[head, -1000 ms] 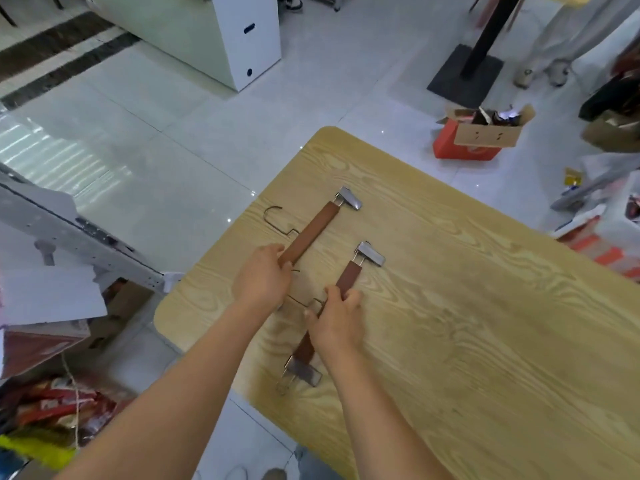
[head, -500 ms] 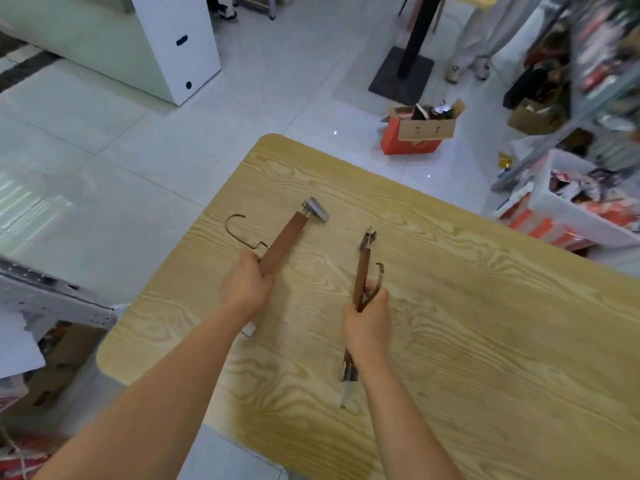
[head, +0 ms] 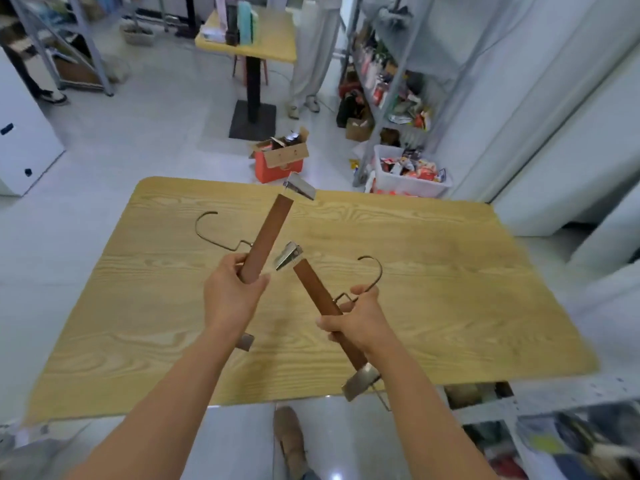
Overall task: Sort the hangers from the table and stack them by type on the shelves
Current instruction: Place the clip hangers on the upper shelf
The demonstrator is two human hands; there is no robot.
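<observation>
Two hangers of one kind are held in the air above the pale wood-grain bench point(head: 450, 289). The first brown wooden bar hanger point(head: 268, 237), with steel clips at its ends and a wire hook, is in the left hand point(head: 230, 299), whose fingers are wrapped round the bar's lower half. The bar slants up and away, so its far clip hangs over the bench's far edge, the hook points towards the bench's left side, and the near clip shows below the wrist.

The second brown wooden bar hanger point(head: 317, 294) is in the right hand point(head: 356, 323), with the fingers clamped round its middle where the hook joins. Its far clip sits over the middle of the bench, just beside the first hanger's bar; whether they touch cannot be told. Its near clip juts past the bench's near edge.

Beyond the far edge of the bench stands an orange box point(head: 278, 168), and further off a small yellow square table point(head: 277, 46). Off the bench's far right corner a white plastic tub point(head: 408, 183) of packets sits at the foot of a grey metal shelf rack point(head: 398, 81). A brown shoe point(head: 289, 434) shows on the floor below the near edge.
</observation>
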